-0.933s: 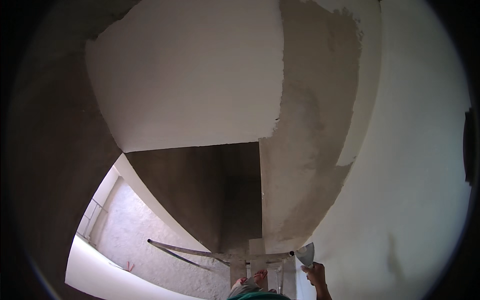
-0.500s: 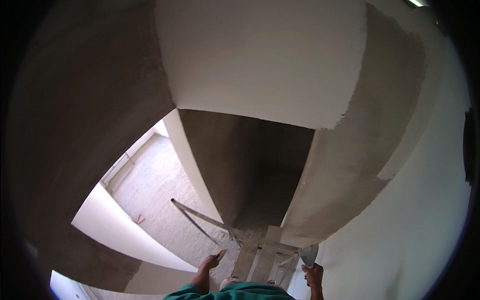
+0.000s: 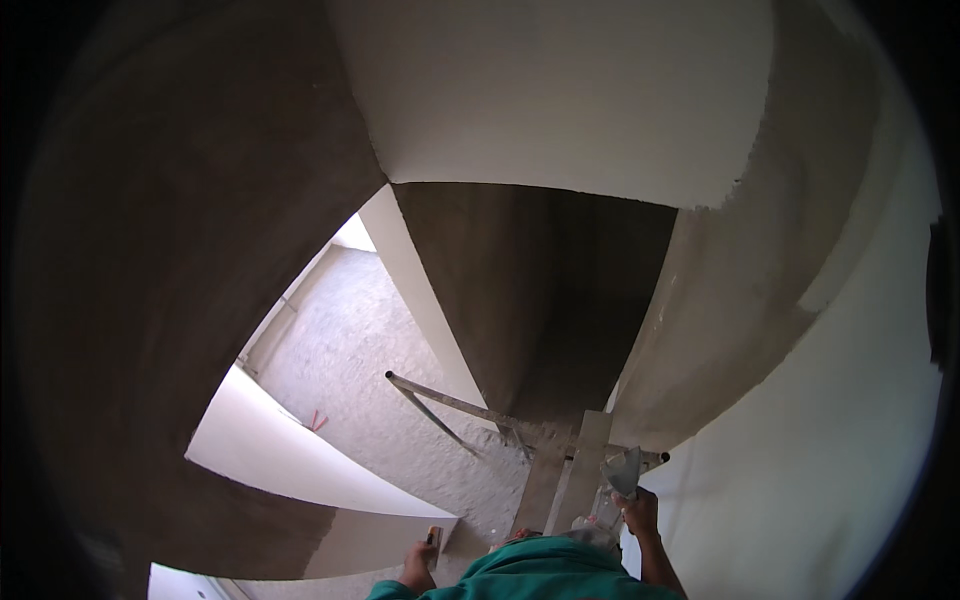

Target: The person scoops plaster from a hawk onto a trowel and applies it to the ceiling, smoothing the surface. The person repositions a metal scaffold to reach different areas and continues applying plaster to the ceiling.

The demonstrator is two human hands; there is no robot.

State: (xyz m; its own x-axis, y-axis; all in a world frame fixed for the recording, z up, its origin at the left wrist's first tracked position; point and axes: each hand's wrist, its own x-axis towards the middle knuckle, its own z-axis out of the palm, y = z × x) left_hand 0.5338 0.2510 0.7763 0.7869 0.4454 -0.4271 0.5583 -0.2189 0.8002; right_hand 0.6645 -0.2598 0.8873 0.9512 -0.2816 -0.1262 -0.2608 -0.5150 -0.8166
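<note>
My left hand (image 3: 418, 562) is closed round the handle of a small putty knife (image 3: 434, 536), orange and dark, held low in front of a pale strip of wall; its blade barely shows. On the other side, my right hand (image 3: 641, 512) grips a broad scraper (image 3: 622, 470) with a flaring grey blade pointing up and away from me. Whether putty lies on that blade is hard to make out. The scraper is above the planks, close to the right-hand wall (image 3: 770, 470) but apart from it.
Below me run scaffold planks (image 3: 582, 470) on a metal frame (image 3: 450, 402). Down to the left lies a rough floor (image 3: 340, 320) with small red pieces (image 3: 318, 421). A dark doorway (image 3: 560, 290) opens ahead. Brown-grey plaster (image 3: 740, 280) covers part of the right wall beside white patches.
The view has swung, shifting the doorway and planks right and up. My left hand has dropped lower, and my right hand has risen with the scraper. Both still hold their tools.
</note>
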